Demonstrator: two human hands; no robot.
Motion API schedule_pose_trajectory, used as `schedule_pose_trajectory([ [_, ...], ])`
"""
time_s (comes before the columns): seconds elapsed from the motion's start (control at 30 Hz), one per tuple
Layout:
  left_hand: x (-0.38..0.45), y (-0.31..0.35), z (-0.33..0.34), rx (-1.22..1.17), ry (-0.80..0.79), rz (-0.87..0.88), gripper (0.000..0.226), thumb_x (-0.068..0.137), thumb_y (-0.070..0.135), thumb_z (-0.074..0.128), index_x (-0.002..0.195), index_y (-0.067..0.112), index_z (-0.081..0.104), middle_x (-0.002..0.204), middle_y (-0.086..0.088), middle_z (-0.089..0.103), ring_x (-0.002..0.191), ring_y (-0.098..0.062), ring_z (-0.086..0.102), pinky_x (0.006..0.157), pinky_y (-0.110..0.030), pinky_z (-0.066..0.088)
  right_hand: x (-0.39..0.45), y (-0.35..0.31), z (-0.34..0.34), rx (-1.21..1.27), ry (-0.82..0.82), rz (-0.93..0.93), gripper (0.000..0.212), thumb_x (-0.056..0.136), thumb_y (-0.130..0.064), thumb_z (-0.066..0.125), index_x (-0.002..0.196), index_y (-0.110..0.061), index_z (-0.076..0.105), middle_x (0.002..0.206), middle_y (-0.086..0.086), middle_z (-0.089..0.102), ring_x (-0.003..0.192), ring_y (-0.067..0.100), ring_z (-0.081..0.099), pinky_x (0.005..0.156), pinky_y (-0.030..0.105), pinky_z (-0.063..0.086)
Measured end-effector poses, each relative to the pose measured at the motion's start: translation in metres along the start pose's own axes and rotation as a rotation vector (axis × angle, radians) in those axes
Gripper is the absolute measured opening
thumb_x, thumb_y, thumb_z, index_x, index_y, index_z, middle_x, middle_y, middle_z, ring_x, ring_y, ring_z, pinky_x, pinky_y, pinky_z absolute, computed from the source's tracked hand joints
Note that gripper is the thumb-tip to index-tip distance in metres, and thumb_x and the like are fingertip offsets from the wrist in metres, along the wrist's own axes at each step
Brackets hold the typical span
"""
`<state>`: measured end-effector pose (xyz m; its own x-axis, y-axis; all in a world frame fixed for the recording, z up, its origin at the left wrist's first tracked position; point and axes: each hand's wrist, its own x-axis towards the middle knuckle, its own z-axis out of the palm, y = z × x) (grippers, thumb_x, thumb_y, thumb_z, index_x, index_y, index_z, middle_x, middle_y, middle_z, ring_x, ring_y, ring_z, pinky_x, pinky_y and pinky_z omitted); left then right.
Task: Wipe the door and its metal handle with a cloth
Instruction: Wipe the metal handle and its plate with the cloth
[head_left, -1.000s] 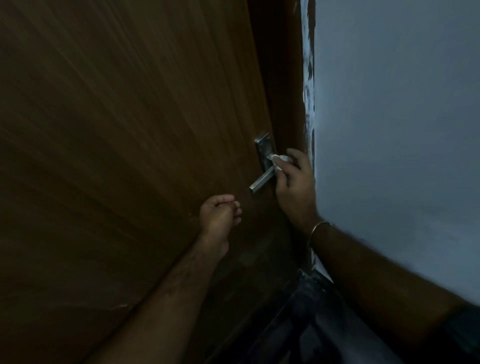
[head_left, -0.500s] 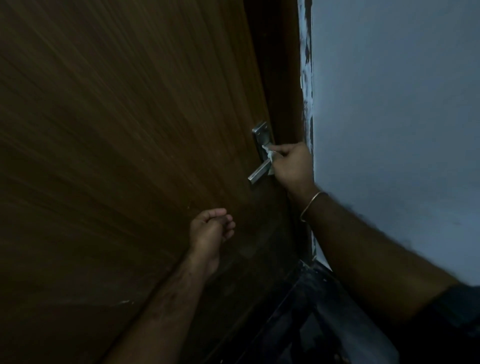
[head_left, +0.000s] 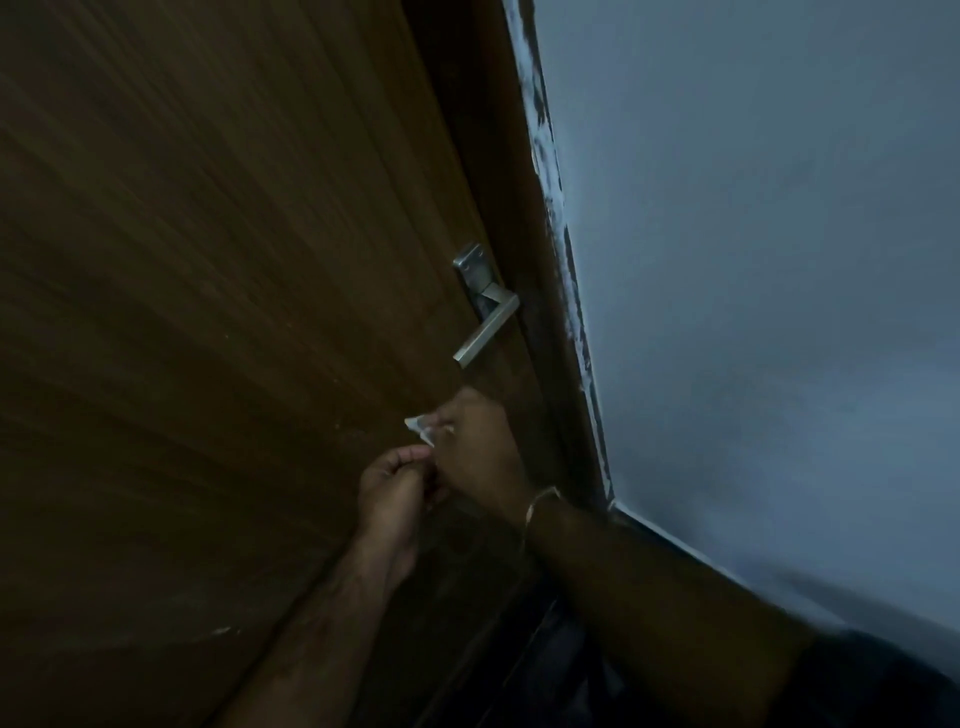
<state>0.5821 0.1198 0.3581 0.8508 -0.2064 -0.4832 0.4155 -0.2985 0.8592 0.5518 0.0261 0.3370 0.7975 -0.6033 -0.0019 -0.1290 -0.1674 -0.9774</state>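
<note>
Dim light all round here, everything sitting in a bluish gloom. Up and to the right of the fingers a plain pale blue-grey wall fills that whole side, smooth and bare. Between it and the fingers runs a dark brown wooden frame, and along its wall-side edge there's a ragged strip of white, chipped paint, patchy from top to bottom. Below and right of the fingers, a dark skirting band slants along the foot of the wall.
</note>
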Motion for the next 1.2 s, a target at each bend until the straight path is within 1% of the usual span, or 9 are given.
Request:
schedule_pose_trajectory([
  [0.07, 0.002, -0.001, -0.001, 0.019, 0.015, -0.021, 0.02, 0.093, -0.002, 0.054, 0.108, 0.008, 0.065, 0.099, -0.013, 0.07, 0.09, -0.024, 0.066, 0.073, -0.033, 0.055, -0.008, 0.014, -0.005, 0.22, 0.064, 0.124, 0.015, 0.09, -0.007, 0.064, 0.102, -0.012, 0.071, 0.1, -0.009, 0.06, 0.089, 0.001, 0.061, 0.064, 0.004, 0.047],
  [0.2, 0.005, -0.002, 0.004, 0.008, -0.035, -0.034, 0.02, 0.095, 0.005, 0.056, 0.111, 0.015, 0.064, 0.103, -0.009, 0.07, 0.094, -0.021, 0.068, 0.071, -0.032, 0.054, 0.006, 0.018, -0.035, 0.482, 0.207, 0.288, 0.023, 0.089, -0.006, 0.065, 0.111, -0.014, 0.065, 0.113, 0.003, 0.065, 0.102, 0.014, 0.063, 0.082, 0.027, 0.056],
  [0.4, 0.005, 0.005, 0.006, 0.016, -0.082, 0.039, 0.016, 0.096, 0.008, 0.057, 0.107, 0.016, 0.066, 0.1, -0.009, 0.072, 0.087, -0.019, 0.071, 0.065, -0.028, 0.055, 0.058, -0.012, -0.078, 0.376, 0.536, 0.02, 0.025, 0.085, -0.007, 0.07, 0.11, -0.012, 0.068, 0.089, -0.018, 0.058, 0.075, -0.009, 0.058, 0.06, 0.0, 0.045],
  [0.57, 0.006, 0.02, 0.009, 0.037, -0.075, 0.062, 0.018, 0.098, 0.009, 0.054, 0.109, 0.016, 0.065, 0.106, -0.008, 0.07, 0.095, -0.02, 0.069, 0.075, -0.032, 0.055, 0.089, -0.015, -0.077, -0.016, 0.432, -0.108, 0.012, 0.088, -0.01, 0.067, 0.096, -0.015, 0.073, 0.107, -0.004, 0.064, 0.083, -0.004, 0.054, 0.063, -0.001, 0.039],
  [0.7, 0.01, 0.039, 0.023, 0.035, -0.086, 0.117, 0.021, 0.098, 0.01, 0.053, 0.113, 0.019, 0.064, 0.112, -0.005, 0.069, 0.102, -0.019, 0.067, 0.085, -0.033, 0.055, 0.09, -0.007, -0.067, -0.213, 0.366, -0.166, 0.012, 0.09, -0.011, 0.063, 0.097, -0.014, 0.072, 0.111, -0.002, 0.063, 0.1, 0.011, 0.051, 0.085, 0.023, 0.047],
  [0.83, 0.014, 0.053, 0.035, 0.021, -0.106, 0.159, 0.02, 0.099, 0.013, 0.052, 0.112, 0.02, 0.066, 0.112, -0.005, 0.07, 0.102, -0.02, 0.067, 0.09, -0.036, 0.055, 0.066, -0.009, -0.05, -0.209, 0.306, -0.275, 0.012, 0.092, -0.008, 0.057, 0.097, -0.011, 0.068, 0.111, 0.003, 0.06, 0.102, 0.014, 0.054, 0.088, 0.025, 0.047],
  [0.97, 0.012, 0.061, 0.043, 0.017, -0.128, 0.202, 0.023, 0.101, 0.018, 0.048, 0.109, 0.02, 0.069, 0.105, -0.001, 0.074, 0.096, -0.014, 0.069, 0.075, -0.028, 0.057, 0.044, -0.007, -0.042, -0.018, 0.097, -0.195, 0.008, 0.09, -0.009, 0.064, 0.092, -0.013, 0.07, 0.101, -0.002, 0.063, 0.089, 0.003, 0.061, 0.073, 0.012, 0.052],
  [1.07, 0.015, 0.066, 0.048, -0.018, -0.087, 0.178, 0.021, 0.102, 0.019, 0.047, 0.113, 0.018, 0.065, 0.113, -0.007, 0.068, 0.1, -0.019, 0.066, 0.084, -0.032, 0.056, 0.053, -0.01, -0.062, 0.322, 0.25, -0.048, 0.012, 0.086, -0.014, 0.07, 0.097, -0.014, 0.073, 0.096, -0.005, 0.069, 0.088, 0.002, 0.065, 0.07, 0.014, 0.053],
  [1.2, 0.016, 0.068, 0.05, -0.021, -0.055, 0.167, 0.023, 0.102, 0.021, 0.047, 0.12, 0.017, 0.062, 0.108, -0.007, 0.066, 0.098, -0.02, 0.065, 0.086, -0.033, 0.056, 0.08, -0.018, -0.082, 0.063, 0.447, -0.072, 0.017, 0.09, -0.009, 0.064, 0.103, -0.014, 0.073, 0.098, -0.009, 0.066, 0.081, -0.006, 0.056, 0.063, -0.003, 0.041],
])
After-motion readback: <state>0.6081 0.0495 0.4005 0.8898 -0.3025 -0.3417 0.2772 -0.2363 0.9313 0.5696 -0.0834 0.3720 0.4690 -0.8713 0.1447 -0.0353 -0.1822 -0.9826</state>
